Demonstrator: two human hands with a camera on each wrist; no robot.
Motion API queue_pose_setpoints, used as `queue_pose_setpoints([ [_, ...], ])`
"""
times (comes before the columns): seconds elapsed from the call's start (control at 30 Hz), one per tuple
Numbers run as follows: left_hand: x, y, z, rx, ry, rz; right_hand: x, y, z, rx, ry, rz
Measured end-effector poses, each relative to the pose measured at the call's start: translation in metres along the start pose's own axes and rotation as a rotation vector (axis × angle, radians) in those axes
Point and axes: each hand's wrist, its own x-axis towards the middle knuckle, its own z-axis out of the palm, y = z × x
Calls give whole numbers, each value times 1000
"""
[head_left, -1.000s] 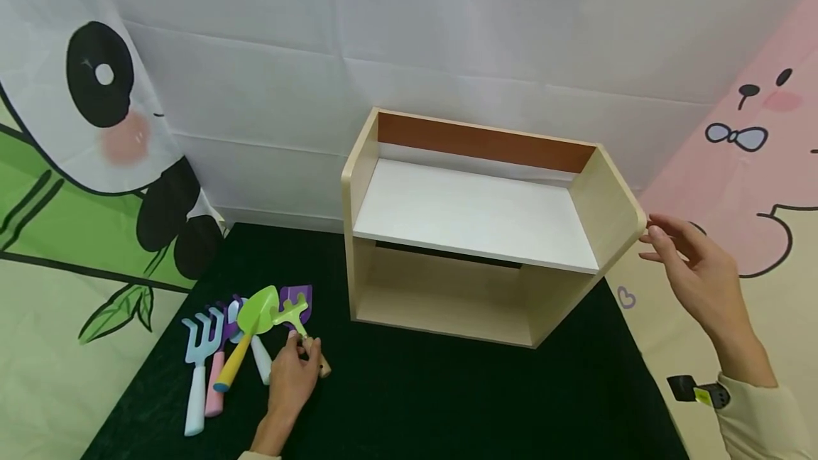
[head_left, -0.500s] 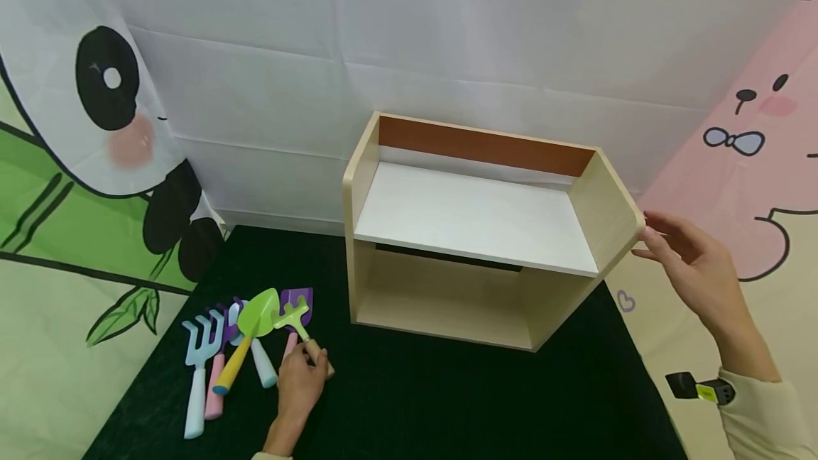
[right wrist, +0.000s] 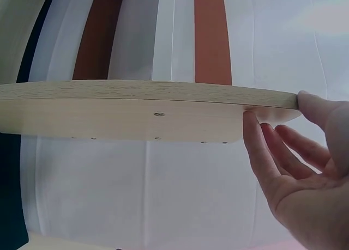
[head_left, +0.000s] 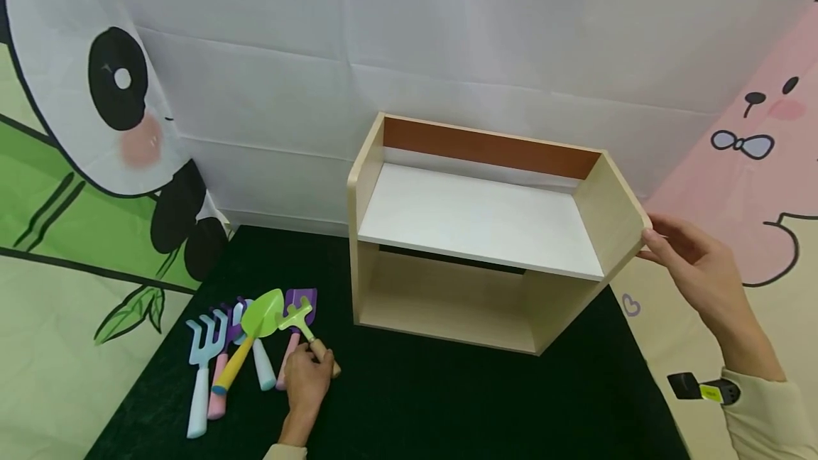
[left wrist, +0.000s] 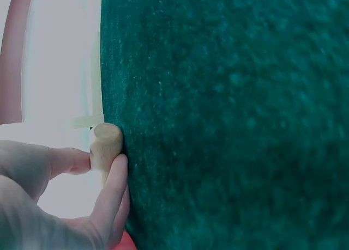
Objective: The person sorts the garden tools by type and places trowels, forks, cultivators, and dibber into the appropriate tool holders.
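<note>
In the head view my left hand (head_left: 308,380) pinches the wooden handle (head_left: 326,358) of a small green hand rake (head_left: 296,316) at the left of the table. The left wrist view shows thumb and fingers on either side of the handle's butt end (left wrist: 106,141). A purple shovel (head_left: 304,298) with a pink handle lies partly beneath the rake. My right hand (head_left: 699,275) grips the front edge of the right side panel of a two-level wooden shelf (head_left: 479,215). In the right wrist view, its thumb lies on the panel's edge and fingertips touch the outer face (right wrist: 207,119).
Left of the rake lie a light blue fork (head_left: 199,389), a green trowel (head_left: 262,313) with a yellow handle, and other tools with pink and pale handles, overlapping. Dark green cloth (head_left: 415,403) covers the table. A white backdrop (head_left: 275,183) hangs behind the shelf.
My left hand has shifted slightly right with the rake's handle, uncovering the shovel's pink handle. My right hand has moved in from beside the shelf onto its side panel.
</note>
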Motion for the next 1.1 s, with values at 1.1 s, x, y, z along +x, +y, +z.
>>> queue_pose_setpoints([
  [1.1, 4, -13, -12, -367, -267, -287, 5, 6, -6, 296, -40, 63],
])
